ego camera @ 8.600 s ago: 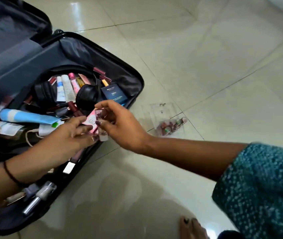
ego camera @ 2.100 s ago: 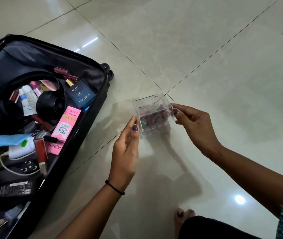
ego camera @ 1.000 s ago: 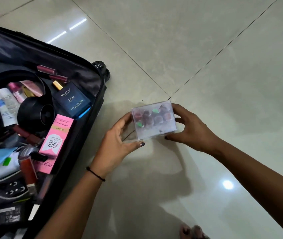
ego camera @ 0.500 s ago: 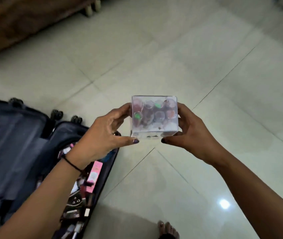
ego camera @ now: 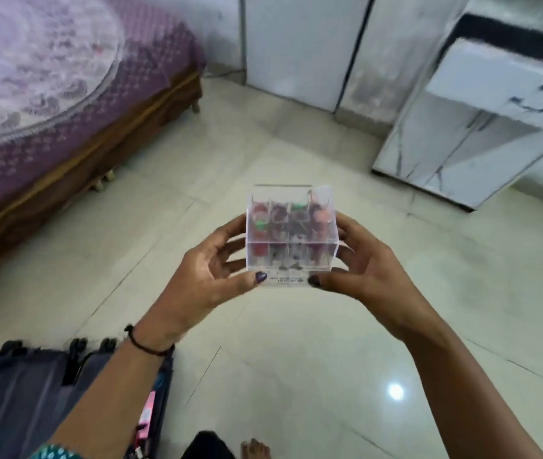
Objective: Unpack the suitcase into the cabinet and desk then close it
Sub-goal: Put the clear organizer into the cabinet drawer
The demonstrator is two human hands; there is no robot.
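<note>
The suitcase is chopped off by the bottom-left corner. The left forearm covers most of what's inside, so only a pink sliver shows. The stuff in the clear box is a reddish and green smear, can't tell what it is. The print on its label is too tiny to read. The bed and cabinet are blurry and run out of frame.

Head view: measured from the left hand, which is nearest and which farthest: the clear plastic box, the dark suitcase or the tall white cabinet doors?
1. Clear plastic compartment box: gripped by the left hand, centre.
2. Dark open suitcase: on the floor, lower left.
3. Tall white cabinet doors: at the far wall, top.
</note>
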